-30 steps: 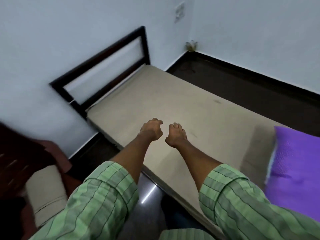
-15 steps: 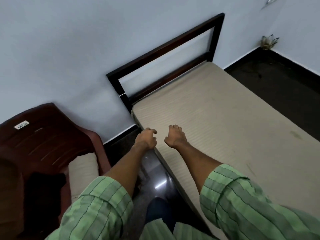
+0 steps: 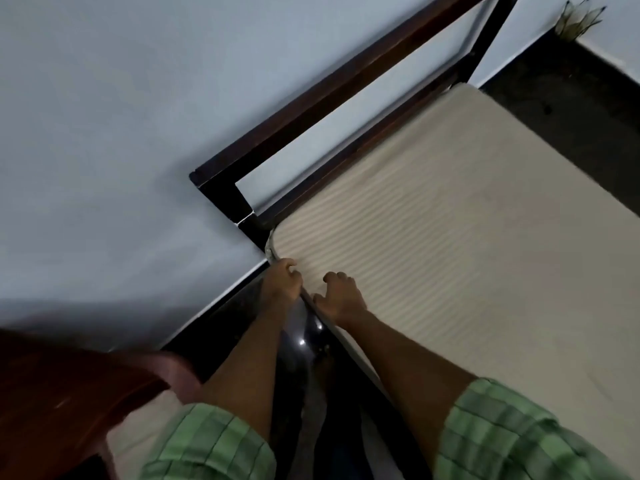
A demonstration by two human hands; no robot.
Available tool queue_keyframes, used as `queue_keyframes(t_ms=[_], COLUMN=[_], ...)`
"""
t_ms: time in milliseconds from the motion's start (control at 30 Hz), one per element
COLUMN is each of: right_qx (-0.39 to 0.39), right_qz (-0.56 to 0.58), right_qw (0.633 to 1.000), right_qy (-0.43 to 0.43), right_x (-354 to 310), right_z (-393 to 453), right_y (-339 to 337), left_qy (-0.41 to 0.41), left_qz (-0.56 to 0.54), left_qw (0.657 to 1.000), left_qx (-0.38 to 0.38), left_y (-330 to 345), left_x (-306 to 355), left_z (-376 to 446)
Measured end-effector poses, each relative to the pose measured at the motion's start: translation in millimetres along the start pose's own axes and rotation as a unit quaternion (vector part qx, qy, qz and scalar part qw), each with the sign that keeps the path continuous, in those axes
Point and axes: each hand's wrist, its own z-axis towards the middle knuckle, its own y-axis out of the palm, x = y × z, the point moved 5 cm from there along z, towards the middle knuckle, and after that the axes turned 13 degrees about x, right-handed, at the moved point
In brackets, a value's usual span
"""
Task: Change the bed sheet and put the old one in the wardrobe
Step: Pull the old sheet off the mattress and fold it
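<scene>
A beige striped bed sheet (image 3: 450, 244) lies flat over the mattress, up against the dark wooden headboard (image 3: 332, 88). My left hand (image 3: 281, 280) is at the mattress's near side edge, close to the headboard corner, with loosely curled fingers touching the edge. Just to its right, my right hand (image 3: 341, 296) rests on top of the sheet beside that edge, fingers also curled. No fabric is lifted or bunched in either hand.
A dark red plastic chair (image 3: 69, 393) with a beige cushion (image 3: 138, 434) stands at the lower left, close to my left arm. Dark glossy floor (image 3: 298, 334) runs between chair and bed. A white wall is behind the headboard, and a small dried plant (image 3: 575, 19) sits in the far corner.
My view has swung left and moved in towards the headboard corner. Both hands have come down from the air onto the mattress's near edge. The purple pillow has left the view.
</scene>
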Motion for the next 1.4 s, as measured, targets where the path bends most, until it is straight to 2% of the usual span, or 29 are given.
queue_keyframes(t_ms=[133, 300, 367, 433, 533, 600, 667, 733, 800, 900, 967, 1000, 1100, 1200, 1233, 1300, 1333, 1367, 1400], right_qx=[0.001, 0.014, 0.035, 0.059, 0.086, 0.082, 0.07, 0.064, 0.06, 0.078, 0.141, 0.202, 0.351, 0.401, 0.397, 0.33, 0.269, 0.201, 0.143], right_qz=[-0.002, -0.075, -0.136, -0.198, -0.253, -0.282, -0.283, -0.257, -0.223, -0.165, -0.099, -0.056, 0.025, 0.074, 0.073, 0.018, -0.026, -0.066, -0.096], right_qw=[1.0, 0.996, 0.989, 0.978, 0.963, 0.956, 0.955, 0.96, 0.966, 0.975, 0.98, 0.974, 0.935, 0.913, 0.915, 0.943, 0.961, 0.974, 0.98], right_qy=[0.017, 0.042, 0.043, 0.036, 0.034, 0.006, -0.05, -0.091, -0.114, -0.125, -0.104, -0.089, -0.036, -0.016, -0.014, 0.026, 0.059, 0.087, 0.099], right_x=[-7, -11, -9, -7, -7, -9, -15, -22, -25, -25, -23, -21, -8, 2, 3, 14, 21, 29, 37], right_z=[75, 141, 150, 162, 183, 185, 179, 175, 176, 175, 167, 162, 138, 123, 120, 119, 121, 122, 124], right_y=[56, 126, 146, 160, 166, 171, 179, 180, 176, 163, 146, 134, 106, 99, 101, 116, 127, 139, 148], left_qy=[-0.084, -0.119, -0.164, -0.231, -0.309, -0.325, -0.327, -0.313, -0.28, -0.223, -0.222, -0.231, -0.275, -0.293, -0.295, -0.297, -0.296, -0.277, -0.221], left_qz=[-0.067, -0.171, -0.197, -0.213, -0.305, -0.362, -0.386, -0.404, -0.401, -0.417, -0.468, -0.497, -0.555, -0.593, -0.594, -0.576, -0.549, -0.498, -0.408], left_qw=[0.994, 0.973, 0.953, 0.933, 0.898, 0.871, 0.86, 0.859, 0.872, 0.881, 0.855, 0.835, 0.768, 0.718, 0.717, 0.743, 0.774, 0.821, 0.885], left_qx=[0.0, 0.103, 0.164, 0.174, 0.076, 0.068, 0.063, 0.03, -0.001, 0.003, -0.015, -0.044, -0.16, -0.218, -0.214, -0.168, -0.112, -0.04, 0.036], left_y=[32, 65, 75, 89, 116, 121, 120, 115, 111, 106, 109, 113, 125, 129, 130, 131, 129, 126, 118], left_x=[-35, -75, -89, -104, -123, -132, -137, -130, -123, -118, -103, -91, -55, -37, -37, -46, -57, -72, -83], left_z=[91, 146, 147, 154, 166, 167, 163, 159, 157, 157, 153, 151, 139, 131, 132, 135, 139, 143, 145])
